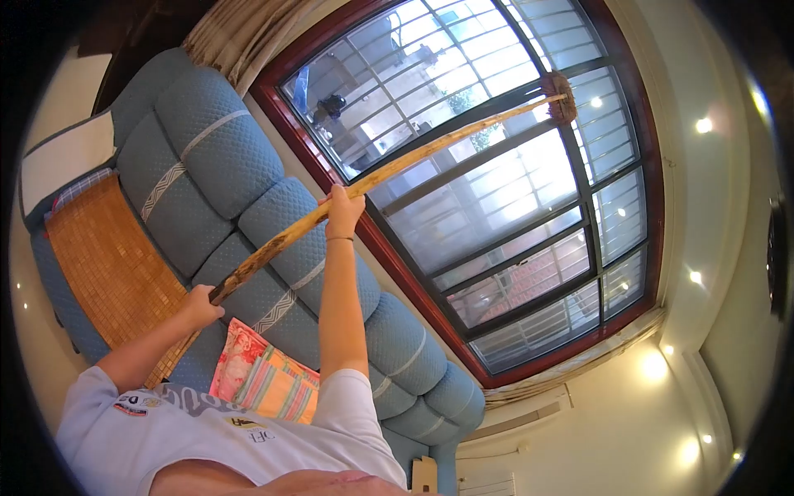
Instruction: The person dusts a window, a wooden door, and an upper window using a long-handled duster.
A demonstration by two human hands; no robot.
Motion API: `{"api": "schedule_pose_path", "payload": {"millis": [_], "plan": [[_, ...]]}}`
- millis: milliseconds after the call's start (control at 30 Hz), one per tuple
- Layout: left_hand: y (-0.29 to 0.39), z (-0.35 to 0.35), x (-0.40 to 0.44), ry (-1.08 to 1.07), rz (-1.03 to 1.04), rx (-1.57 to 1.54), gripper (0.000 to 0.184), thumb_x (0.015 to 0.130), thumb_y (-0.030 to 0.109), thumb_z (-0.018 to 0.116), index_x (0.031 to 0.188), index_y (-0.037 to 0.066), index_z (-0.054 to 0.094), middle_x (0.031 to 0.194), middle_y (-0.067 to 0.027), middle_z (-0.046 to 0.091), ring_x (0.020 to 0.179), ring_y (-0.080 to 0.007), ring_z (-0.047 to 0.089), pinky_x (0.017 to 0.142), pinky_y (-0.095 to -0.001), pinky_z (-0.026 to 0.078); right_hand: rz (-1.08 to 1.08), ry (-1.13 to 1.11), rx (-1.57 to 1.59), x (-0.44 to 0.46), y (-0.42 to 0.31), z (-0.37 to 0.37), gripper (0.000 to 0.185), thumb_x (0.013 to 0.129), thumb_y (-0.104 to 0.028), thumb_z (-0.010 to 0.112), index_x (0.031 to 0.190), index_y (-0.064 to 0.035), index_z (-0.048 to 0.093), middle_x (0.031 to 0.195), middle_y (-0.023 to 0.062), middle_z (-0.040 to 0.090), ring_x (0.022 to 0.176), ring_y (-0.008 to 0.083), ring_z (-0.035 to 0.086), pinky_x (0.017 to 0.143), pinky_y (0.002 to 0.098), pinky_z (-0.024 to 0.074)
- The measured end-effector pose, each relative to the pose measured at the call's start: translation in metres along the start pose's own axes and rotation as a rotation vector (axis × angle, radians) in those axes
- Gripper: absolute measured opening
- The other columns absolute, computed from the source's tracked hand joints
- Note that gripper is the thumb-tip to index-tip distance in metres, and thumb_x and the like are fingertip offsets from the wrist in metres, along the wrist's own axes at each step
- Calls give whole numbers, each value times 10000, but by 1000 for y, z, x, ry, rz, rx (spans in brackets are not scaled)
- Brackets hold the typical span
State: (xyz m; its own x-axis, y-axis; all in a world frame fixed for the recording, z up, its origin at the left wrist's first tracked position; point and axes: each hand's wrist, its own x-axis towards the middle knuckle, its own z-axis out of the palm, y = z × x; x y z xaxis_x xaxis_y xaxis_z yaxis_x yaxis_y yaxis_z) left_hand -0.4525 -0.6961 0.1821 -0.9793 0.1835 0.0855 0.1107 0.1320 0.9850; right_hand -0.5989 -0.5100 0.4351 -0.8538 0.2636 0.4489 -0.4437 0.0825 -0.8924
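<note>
L hand grips the dark butt end of the pole, fingers curled tight round the wood. R hand holds the same pole farther up, approx. mid-length; its fingers are wrapped round too, hand closed on it. Thin dark band on the wrist just below R fingers.

Pole slants up & right from L fingers, thru R fingers, on to a brown bristly head at the far end, well away from both hands. Head sits in front of the window, nr. a dark frame bar; can't tell if it's touching. Window has bars & a dark red surround, all beyond R fingers.

Blue quilted sofa w/ pale patterned strips runs behind both hands. Woven tan mat on the seat, L of & just beside L fingers. Pink/orange striped pillow below R fingers, right of L ones. Striped curtain above L fingers, at window's edge. Ceiling lights far right of R fingers.
</note>
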Motion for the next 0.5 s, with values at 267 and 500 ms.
{"api": "schedule_pose_path", "payload": {"millis": [267, 500], "plan": [[-69, -22, -18, -91, -94, -18, 180, 618, 87, 642, 600, 8, 481, 524, -35, 487, 511, -130, 487, 484, -307, 386, 16, -46, -94, -42, 54, 18, 322, 740, -27, 519, 969, 69, 313, 645, 136, 496, 400, 225, 539, 373, 324, 461], [-113, -58, -82, -59, -320, -66, 157, 611, 46, 639, 624, 2, 488, 537, -42, 491, 524, -145, 510, 479, -305, 402, 185, 22, -33, -133, 114, 57, 332, 757, -47, 531, 996, 48, 322, 680, 144, 505, 424, 220, 546, 401, 324, 467]]}}
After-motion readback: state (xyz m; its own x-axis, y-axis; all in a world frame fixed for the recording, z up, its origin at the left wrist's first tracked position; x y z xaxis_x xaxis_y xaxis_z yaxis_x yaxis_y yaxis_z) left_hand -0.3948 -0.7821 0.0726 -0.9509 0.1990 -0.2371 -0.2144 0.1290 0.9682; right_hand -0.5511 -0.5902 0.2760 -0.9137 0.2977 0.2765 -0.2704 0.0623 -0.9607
